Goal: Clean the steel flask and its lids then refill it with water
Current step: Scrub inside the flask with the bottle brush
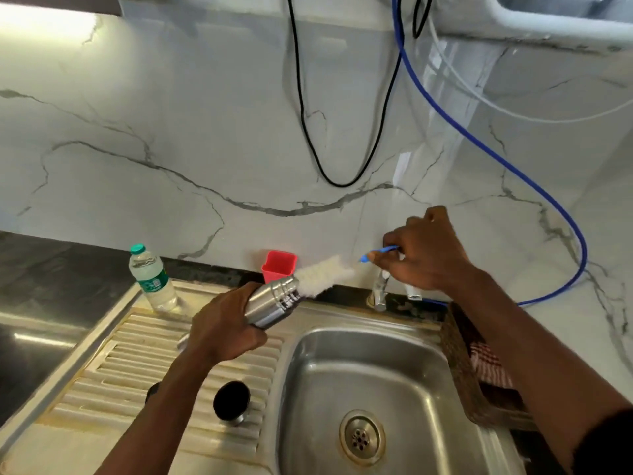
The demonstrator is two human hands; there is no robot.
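Steel flask [270,305] tilts above the drainboard [137,354], left grip [222,332] curled round it. Right grip [424,255] pinches the brush [325,274] handle, bristles at the flask's mouth. 1 black lid [232,401] lies on the drainboard.

sink basin [376,378] open below, tap [379,293] behind, wicker basket [459,365] right, black lid [231,401] on drainboard [137,358]

White marble-veined wall [171,132], rising behind the right hand [428,255]. Above that hand a black cable [301,108] loops and a blue hose [488,147] curves down the wall. Below it lies a steel sink [394,371]. Under the left hand [222,327] is the ribbed drainboard [137,354]. A dark countertop [51,269] extends to the left of this hand, and light glare [41,25] fills the corner far above it.
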